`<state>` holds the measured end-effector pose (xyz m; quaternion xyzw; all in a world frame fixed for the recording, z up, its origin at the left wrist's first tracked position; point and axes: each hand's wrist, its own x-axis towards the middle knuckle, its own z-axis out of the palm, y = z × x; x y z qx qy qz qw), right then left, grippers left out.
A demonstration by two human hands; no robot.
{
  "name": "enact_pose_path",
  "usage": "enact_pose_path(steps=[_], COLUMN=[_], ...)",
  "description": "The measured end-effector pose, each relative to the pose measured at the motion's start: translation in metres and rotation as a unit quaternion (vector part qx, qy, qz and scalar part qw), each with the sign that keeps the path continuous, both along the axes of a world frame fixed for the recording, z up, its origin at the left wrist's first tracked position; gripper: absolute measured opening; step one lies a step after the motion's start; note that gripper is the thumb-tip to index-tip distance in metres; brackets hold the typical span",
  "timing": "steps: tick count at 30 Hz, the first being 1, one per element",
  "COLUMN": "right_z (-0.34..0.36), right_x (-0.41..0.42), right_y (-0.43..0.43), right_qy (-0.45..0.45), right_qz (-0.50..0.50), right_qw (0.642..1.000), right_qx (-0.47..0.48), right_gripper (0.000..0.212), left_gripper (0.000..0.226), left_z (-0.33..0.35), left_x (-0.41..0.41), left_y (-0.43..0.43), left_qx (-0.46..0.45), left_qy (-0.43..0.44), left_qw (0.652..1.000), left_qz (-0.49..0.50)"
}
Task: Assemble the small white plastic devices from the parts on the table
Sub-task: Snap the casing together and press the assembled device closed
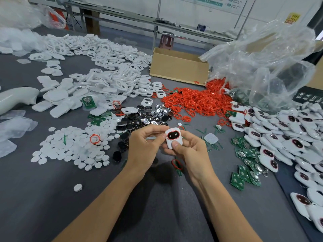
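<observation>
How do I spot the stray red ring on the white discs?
Find the spread of round white discs left of the left hand. Near its right edge lies one red ring. It is the only red thing on that white spread.

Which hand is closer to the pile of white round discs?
Left. The left hand is just right of the white round discs, beside the pile's edge. The right hand is farther right, beyond the left hand; both hold the white device.
</observation>
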<state>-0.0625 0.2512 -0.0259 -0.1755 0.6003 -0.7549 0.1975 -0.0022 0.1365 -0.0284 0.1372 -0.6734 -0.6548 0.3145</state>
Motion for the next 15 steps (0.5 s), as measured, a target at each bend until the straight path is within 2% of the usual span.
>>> enact_pose_path(steps=[10,15], right_z=[0.0001,0.0023], right_x=[0.0004,0.0011], right_y=[-0.0018,-0.0014], right_qy=[-0.001,0.003], right_qz=[0.028,0.030], right_qw=[1.000,1.000], right_qx=[-0.010,-0.007], right_gripper=[0.030,0.029], left_gripper=[0.031,0.021], left_z=[0.0008,0.0003], left_x=[-0.0004,-0.0008], left_y=[-0.0003,-0.0005], left_qx=[0.030,0.042], left_qy=[0.011,0.011], left_qw=[0.999,0.999], left_qz=[0.001,0.000])
